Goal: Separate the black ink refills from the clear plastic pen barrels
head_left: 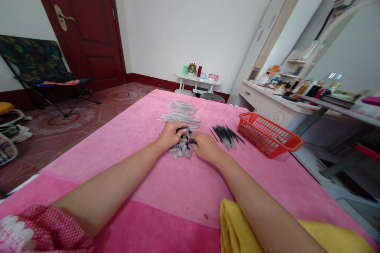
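My left hand (171,133) rests over the near edge of a stack of clear, whitish pen barrels (181,111), its fingers curled together with a dark bit at the tips. My right hand (204,147) is bent inward at the right side of a small heap of translucent caps (180,151) with black bits among them. Its fingertips are closed and mostly hidden, so what they hold is unclear. Just right of that hand lies a bunch of thin black sticks with pale ends, like pen refills (228,136).
A pink cloth (166,189) covers the table. An orange-red plastic basket (267,136) stands at the right edge, and a yellow cloth (237,225) lies under my right forearm. Beyond are a low white stand (197,79), a folding chair (35,61) and a crowded dresser (276,97).
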{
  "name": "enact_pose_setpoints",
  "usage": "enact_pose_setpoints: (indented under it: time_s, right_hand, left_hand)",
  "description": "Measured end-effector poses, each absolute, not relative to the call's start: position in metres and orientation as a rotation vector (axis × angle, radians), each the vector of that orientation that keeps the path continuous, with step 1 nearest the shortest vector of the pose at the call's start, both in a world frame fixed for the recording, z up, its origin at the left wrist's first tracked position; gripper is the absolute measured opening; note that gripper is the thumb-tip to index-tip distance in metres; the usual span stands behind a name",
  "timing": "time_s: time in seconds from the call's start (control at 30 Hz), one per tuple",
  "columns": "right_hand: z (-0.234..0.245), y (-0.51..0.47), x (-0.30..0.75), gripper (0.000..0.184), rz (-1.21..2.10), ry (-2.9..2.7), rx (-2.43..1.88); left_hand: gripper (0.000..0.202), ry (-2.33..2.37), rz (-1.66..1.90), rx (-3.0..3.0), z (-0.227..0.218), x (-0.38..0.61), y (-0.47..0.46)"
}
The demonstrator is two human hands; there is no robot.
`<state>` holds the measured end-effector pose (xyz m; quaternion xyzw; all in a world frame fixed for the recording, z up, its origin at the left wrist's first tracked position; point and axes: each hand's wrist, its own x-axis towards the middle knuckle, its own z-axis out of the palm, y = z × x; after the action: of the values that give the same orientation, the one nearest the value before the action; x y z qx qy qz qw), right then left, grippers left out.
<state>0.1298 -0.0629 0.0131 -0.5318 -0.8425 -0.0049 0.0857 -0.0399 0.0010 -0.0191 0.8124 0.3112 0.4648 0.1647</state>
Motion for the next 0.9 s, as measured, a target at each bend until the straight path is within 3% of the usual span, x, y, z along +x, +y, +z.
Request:
enact_pose_setpoints:
  time_s: [0.9]
  right_hand:
    - [0.0097,-0.0626,0.1300,0.023,-0.047,-2.502,-1.550]
  left_hand:
    - [0.024,0.877,1.294,2.359,-0.0208,-0.0390,0.0014]
